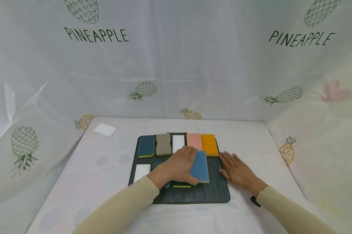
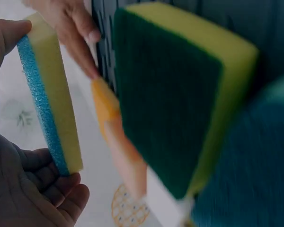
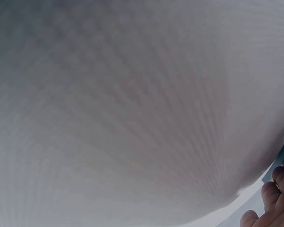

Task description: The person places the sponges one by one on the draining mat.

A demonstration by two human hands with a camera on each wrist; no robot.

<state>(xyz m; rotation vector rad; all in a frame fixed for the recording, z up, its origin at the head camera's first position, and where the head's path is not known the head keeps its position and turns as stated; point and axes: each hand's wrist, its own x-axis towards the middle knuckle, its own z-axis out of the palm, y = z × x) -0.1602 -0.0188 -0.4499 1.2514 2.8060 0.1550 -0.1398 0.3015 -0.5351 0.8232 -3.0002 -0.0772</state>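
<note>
My left hand grips a blue-and-yellow sponge between thumb and fingertips, over the dark ribbed mat. The left wrist view shows this sponge edge-on, its blue side towards the palm. Beside it lies a green-and-yellow scouring sponge, which the left hand mostly hides in the head view. My right hand rests with extended fingers at the mat's right edge, near an orange sponge. Only a few of its fingers show in the right wrist view.
Along the mat's back row sit a dark blue sponge, a wavy grey-brown one, a white one and a pink one. Another white sponge is at front left. A white block lies off the mat, back left.
</note>
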